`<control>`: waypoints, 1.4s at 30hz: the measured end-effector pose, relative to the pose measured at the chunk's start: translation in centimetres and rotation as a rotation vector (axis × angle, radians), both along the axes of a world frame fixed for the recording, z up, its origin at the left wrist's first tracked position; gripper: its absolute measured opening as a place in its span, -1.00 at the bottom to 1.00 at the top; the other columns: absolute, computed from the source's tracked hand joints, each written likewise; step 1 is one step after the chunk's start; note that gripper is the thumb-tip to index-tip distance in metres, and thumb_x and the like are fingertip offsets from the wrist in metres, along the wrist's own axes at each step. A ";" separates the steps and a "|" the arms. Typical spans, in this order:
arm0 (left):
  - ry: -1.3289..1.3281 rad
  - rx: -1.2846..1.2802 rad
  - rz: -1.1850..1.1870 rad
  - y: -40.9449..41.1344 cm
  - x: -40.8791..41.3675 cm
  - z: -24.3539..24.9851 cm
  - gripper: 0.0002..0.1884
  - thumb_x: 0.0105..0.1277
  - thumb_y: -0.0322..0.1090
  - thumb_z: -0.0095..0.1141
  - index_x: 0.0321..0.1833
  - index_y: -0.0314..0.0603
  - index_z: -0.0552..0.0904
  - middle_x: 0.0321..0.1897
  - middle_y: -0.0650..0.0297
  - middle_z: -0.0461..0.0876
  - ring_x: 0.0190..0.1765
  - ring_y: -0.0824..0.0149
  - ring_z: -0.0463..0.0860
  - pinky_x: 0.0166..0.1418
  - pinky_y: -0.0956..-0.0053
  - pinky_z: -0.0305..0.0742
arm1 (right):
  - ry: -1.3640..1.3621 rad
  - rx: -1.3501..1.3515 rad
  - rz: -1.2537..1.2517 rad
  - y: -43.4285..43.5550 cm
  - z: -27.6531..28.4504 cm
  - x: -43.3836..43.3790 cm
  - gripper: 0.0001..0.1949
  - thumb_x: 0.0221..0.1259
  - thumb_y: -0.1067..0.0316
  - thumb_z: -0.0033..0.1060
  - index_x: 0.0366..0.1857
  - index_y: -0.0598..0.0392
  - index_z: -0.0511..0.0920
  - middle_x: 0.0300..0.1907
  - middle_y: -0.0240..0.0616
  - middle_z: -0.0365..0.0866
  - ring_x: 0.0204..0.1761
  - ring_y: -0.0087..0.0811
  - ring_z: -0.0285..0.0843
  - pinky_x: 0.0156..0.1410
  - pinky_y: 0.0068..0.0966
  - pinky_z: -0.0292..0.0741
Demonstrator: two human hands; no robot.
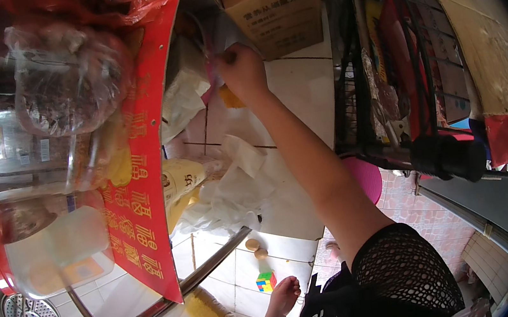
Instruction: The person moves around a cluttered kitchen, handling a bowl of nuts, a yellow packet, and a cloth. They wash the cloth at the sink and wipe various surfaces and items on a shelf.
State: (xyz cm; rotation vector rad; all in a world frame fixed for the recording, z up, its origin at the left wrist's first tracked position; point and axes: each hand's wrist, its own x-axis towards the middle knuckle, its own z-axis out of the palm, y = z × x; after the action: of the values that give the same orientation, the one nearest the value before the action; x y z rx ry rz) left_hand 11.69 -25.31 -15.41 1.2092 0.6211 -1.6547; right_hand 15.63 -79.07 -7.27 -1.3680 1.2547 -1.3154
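Observation:
My right hand reaches across the white-tiled surface, fingers closed at a thin clear plastic bag with a pink strip. The fingers hide part of that grip. A yellow-orange item shows just below this hand, partly covered by it. Low in the view, my left hand is curled, with nothing visible in it. Right beside it sits a multicoloured puzzle cube on white tiles. Two small brown egg-like things lie a little beyond the cube.
A cardboard box stands behind my right hand. At left, a red printed board borders plastic jars. Crumpled white plastic bags lie mid-view. A metal bar crosses below them. A black wire rack rises at right.

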 end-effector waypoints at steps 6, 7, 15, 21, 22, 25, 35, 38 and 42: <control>-0.018 -0.013 -0.008 -0.6 -0.7 -0.1 -0.83 0.38 -0.30 -0.10 -0.22 -0.27 0.49 -0.41 0.25 0.49 -0.39 0.41 0.41 -0.29 0.57 0.34 | 0.174 -0.368 0.042 0.0 7.5 -1.0 -0.75 -0.15 0.17 0.26 -0.50 0.14 0.58 -0.46 -0.12 0.55 -0.34 -0.12 0.54 -0.23 -0.30 0.48; -0.015 -0.015 -0.009 -0.8 -0.7 0.0 -0.83 0.38 -0.31 -0.11 -0.22 -0.27 0.49 -0.41 0.25 0.49 -0.39 0.41 0.42 -0.28 0.58 0.35 | 0.242 -0.437 0.068 -0.5 8.5 -0.6 -0.76 -0.15 0.17 0.27 -0.51 0.14 0.58 -0.45 -0.12 0.55 -0.33 -0.12 0.54 -0.23 -0.29 0.48; 0.045 -0.083 0.034 -1.4 -0.6 -0.7 -0.84 0.37 -0.31 -0.10 -0.21 -0.26 0.48 -0.41 0.25 0.49 -0.37 0.41 0.42 -0.28 0.58 0.35 | -0.605 -0.065 0.015 -1.5 5.6 2.9 -0.71 0.15 0.20 -0.07 -0.30 0.21 0.56 -0.36 -0.02 0.57 -0.22 -0.08 0.51 -0.11 -0.24 0.46; 0.031 -0.028 0.061 -1.4 0.1 -0.9 -0.84 0.37 -0.31 -0.11 -0.22 -0.26 0.49 -0.41 0.25 0.50 -0.38 0.40 0.43 -0.29 0.58 0.34 | -0.246 -0.309 -0.338 -4.3 -1.6 5.1 -0.82 0.12 0.37 -0.11 -0.28 0.18 0.49 -0.35 -0.06 0.54 -0.26 -0.09 0.50 -0.13 -0.25 0.43; 0.031 -0.028 0.070 -1.0 0.1 -1.0 -0.84 0.37 -0.31 -0.11 -0.22 -0.26 0.49 -0.41 0.25 0.50 -0.38 0.40 0.43 -0.29 0.57 0.34 | -0.137 -0.298 -0.320 -4.9 -2.2 5.5 -0.83 0.13 0.40 -0.11 -0.29 0.19 0.49 -0.40 -0.11 0.53 -0.30 -0.15 0.50 -0.16 -0.29 0.44; 0.023 -0.024 0.093 -0.5 0.5 -0.9 -0.83 0.37 -0.31 -0.11 -0.21 -0.26 0.49 -0.41 0.25 0.50 -0.38 0.40 0.43 -0.29 0.56 0.34 | 0.074 -0.211 -0.217 -7.6 -4.1 6.9 -0.85 0.09 0.38 -0.02 -0.28 0.15 0.46 -0.27 -0.06 0.52 -0.15 -0.12 0.49 -0.12 -0.28 0.45; -0.023 0.062 0.019 -1.4 2.0 0.0 -0.82 0.37 -0.29 -0.11 -0.22 -0.25 0.50 -0.40 0.26 0.51 -0.36 0.42 0.44 -0.27 0.58 0.35 | 0.273 -0.485 -0.049 -14.7 -10.7 8.3 -0.72 0.15 0.28 -0.02 -0.09 0.13 0.43 -0.14 -0.10 0.51 -0.07 -0.18 0.47 0.01 -0.32 0.42; -0.026 0.095 0.029 -2.1 2.1 0.4 -0.81 0.38 -0.28 -0.10 -0.21 -0.26 0.51 -0.39 0.26 0.51 -0.35 0.42 0.44 -0.27 0.58 0.35 | 0.161 -0.497 0.047 -14.2 -9.0 6.9 -0.72 0.17 0.27 -0.02 -0.08 0.14 0.44 -0.12 -0.10 0.52 -0.06 -0.20 0.47 0.04 -0.34 0.40; -0.005 0.079 0.019 -2.9 2.2 0.2 -0.82 0.37 -0.28 -0.10 -0.20 -0.25 0.51 -0.39 0.26 0.51 -0.36 0.42 0.44 -0.27 0.59 0.35 | -0.014 -0.526 0.166 -13.0 -3.3 5.3 -0.70 0.20 0.24 -0.03 -0.06 0.15 0.45 -0.10 -0.12 0.52 -0.04 -0.21 0.46 0.07 -0.37 0.37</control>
State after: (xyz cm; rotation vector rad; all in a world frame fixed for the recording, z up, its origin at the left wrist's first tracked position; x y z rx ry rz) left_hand 13.92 -28.18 -15.17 1.2594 0.6987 -1.6239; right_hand 20.93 -92.11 -10.59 -1.7753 0.7868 -1.5971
